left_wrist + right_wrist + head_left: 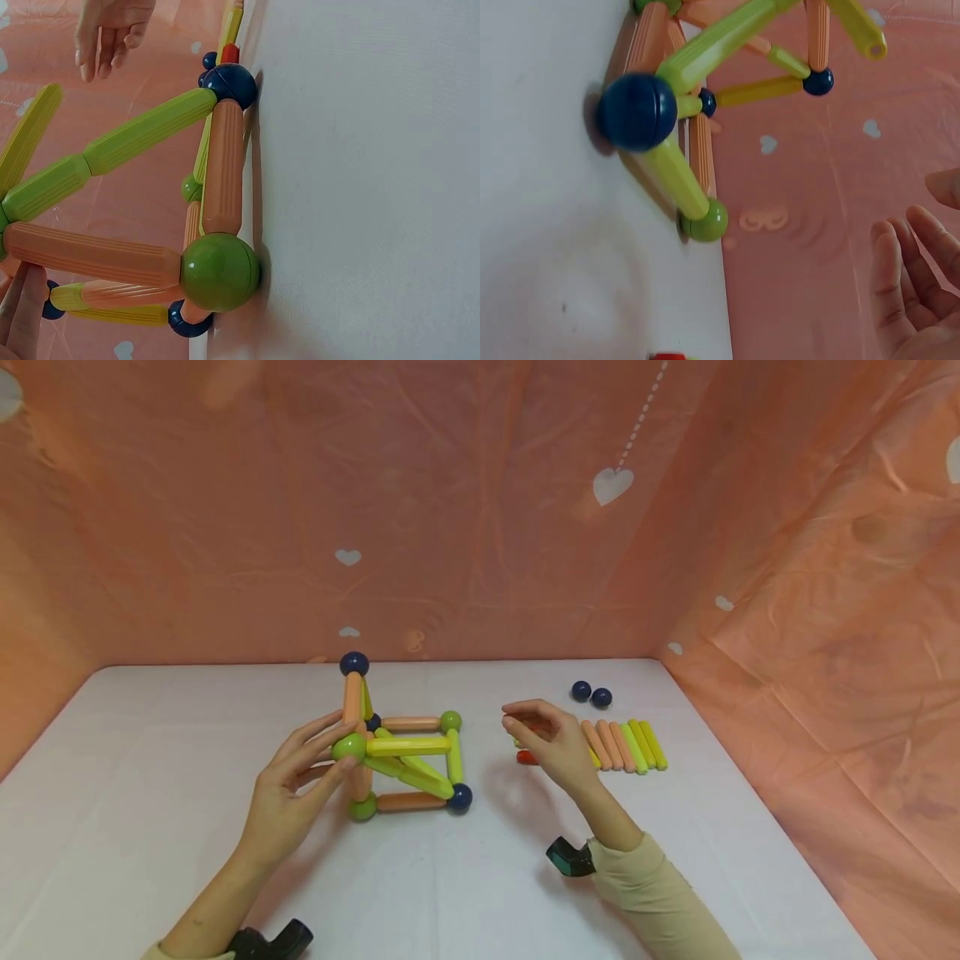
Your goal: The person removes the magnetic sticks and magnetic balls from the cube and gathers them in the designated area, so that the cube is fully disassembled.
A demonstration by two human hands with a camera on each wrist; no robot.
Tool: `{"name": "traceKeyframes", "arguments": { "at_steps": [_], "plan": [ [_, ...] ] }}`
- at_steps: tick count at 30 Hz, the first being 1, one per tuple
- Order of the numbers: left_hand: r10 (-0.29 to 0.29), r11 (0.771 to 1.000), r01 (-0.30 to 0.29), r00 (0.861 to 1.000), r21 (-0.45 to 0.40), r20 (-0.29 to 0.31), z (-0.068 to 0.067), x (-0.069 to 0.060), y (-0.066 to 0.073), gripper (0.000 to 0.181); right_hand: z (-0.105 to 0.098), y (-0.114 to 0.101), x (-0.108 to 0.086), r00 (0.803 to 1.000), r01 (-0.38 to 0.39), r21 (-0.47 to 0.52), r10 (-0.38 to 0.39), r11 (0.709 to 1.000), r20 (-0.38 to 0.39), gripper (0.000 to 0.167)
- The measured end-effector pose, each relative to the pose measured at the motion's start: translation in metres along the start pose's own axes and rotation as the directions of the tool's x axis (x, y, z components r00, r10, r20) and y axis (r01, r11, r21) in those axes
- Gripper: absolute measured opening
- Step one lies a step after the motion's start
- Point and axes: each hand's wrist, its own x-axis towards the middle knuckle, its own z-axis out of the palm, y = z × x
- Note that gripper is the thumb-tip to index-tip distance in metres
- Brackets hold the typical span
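A frame of magnetic rods and balls stands on the white table, its base a square of orange and green rods. My left hand (288, 785) pinches a green ball (349, 747) raised above the base on the frame's left. From that ball a yellow-green rod (408, 747) juts out to the right, its far end free in the right wrist view. Higher up, a dark blue ball (354, 663) tops an orange rod (352, 695). My right hand (557, 745) hovers right of the frame, holding nothing, its fingers loosely bent and the thumb apart from them.
Loose orange rods (604, 745) and yellow-green rods (647, 745) lie in a row on the right, partly behind my right hand, with a red piece (527, 758) at the near left. Behind them sit two dark blue balls (591, 694). An orange cloth (480, 527) hangs behind the table.
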Motion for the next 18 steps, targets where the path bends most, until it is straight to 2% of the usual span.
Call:
{"name": "traceKeyframes", "arguments": {
  "at_steps": [4, 9, 18],
  "plan": [
    [0.000, 1.000, 0.000, 1.000, -0.002, -0.001, 0.000, 0.000, 0.000, 0.041, 0.007, -0.004, 0.001, 1.000, -0.004, -0.006, 0.004, 1.000, 0.028, 0.026],
    [-0.003, 1.000, 0.003, 1.000, -0.008, -0.007, 0.000, -0.001, 0.001, 0.041, 0.019, -0.010, 0.003, 0.996, 0.045, 0.005, -0.045, 0.999, 0.074, 0.024],
    [-0.010, 1.000, 0.010, 1.000, -0.005, -0.018, 0.001, 0.000, 0.001, 0.041, 0.036, -0.017, 0.000, 0.975, 0.107, 0.049, -0.114, 0.993, 0.192, 0.027]
  ]
}}
